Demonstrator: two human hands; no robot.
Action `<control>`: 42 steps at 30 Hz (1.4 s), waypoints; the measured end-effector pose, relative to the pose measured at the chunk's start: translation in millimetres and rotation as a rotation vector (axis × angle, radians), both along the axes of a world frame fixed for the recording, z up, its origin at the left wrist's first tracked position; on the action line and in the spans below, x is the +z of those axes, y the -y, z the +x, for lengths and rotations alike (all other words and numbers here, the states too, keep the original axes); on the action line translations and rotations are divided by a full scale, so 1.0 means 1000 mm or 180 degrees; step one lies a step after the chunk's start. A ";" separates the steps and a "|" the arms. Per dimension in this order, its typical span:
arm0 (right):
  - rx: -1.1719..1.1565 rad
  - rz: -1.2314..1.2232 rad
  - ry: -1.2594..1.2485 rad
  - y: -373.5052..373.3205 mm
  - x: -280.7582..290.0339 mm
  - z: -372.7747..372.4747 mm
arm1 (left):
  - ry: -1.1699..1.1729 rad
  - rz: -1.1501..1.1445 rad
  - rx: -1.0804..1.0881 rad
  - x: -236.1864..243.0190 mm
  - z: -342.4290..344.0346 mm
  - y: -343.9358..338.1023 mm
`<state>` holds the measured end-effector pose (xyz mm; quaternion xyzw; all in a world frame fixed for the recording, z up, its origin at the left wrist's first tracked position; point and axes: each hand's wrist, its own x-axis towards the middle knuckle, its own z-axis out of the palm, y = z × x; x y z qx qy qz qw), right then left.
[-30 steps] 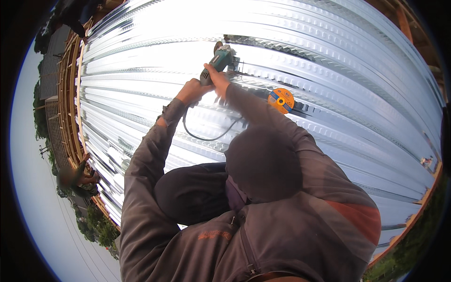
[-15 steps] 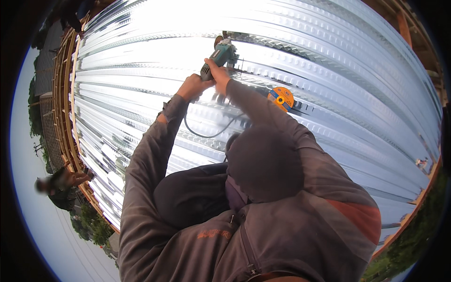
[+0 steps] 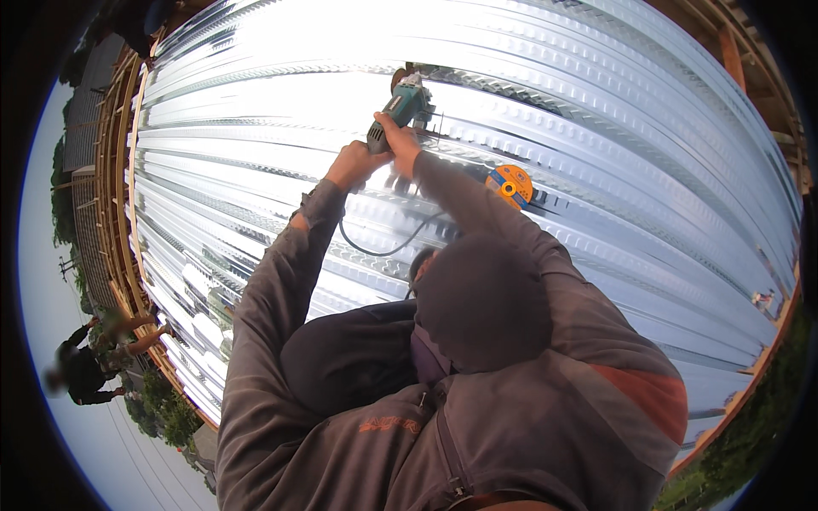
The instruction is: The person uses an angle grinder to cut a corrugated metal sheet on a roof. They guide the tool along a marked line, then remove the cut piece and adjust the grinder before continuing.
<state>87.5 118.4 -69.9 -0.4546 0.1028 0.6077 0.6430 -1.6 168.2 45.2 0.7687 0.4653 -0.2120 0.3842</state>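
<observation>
An angle grinder (image 3: 407, 102) with a teal body points away from me over the ribbed metal sheeting (image 3: 256, 157). My left hand (image 3: 354, 164) is closed around the rear end of its grip. Higher along the body, my right hand (image 3: 398, 143) wraps it with the thumb on top. The grinder's brown disc (image 3: 398, 78) sits at the far end, beside a dark slot in the metal; whether it touches the sheet I cannot tell. From the rear of the tool a grey cord (image 3: 375, 253) curves back under my arms. Right of my right forearm lies an orange and blue cutting disc (image 3: 510, 186).
Raised ribs run across the shiny deck. Timber framing (image 3: 128, 196) edges it on the left, and a wooden beam (image 3: 731, 55) stands at the upper right. Another person (image 3: 85, 366) is at the left edge; a further person's dark legs (image 3: 141, 30) show at the upper left.
The grinder and both hands have shifted very slightly right and nearer me. At the left edge, the other person has changed posture, with the arms now spread apart.
</observation>
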 end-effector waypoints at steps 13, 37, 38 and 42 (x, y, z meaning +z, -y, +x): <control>-0.0079 0.0075 -0.0078 0.005 0.008 0.002 | 0.0131 0.0096 0.0034 -0.007 0.000 0.003; -0.0336 0.0059 0.0307 -0.001 -0.003 -0.008 | 0.0194 0.0443 -0.0017 -0.023 -0.011 0.002; -0.0301 0.0116 0.0326 -0.002 0.000 -0.007 | 0.0288 0.0480 -0.0043 -0.023 -0.011 0.001; -0.0221 0.0094 0.0395 -0.001 0.016 -0.006 | 0.0428 0.0822 -0.0264 -0.024 -0.015 -0.003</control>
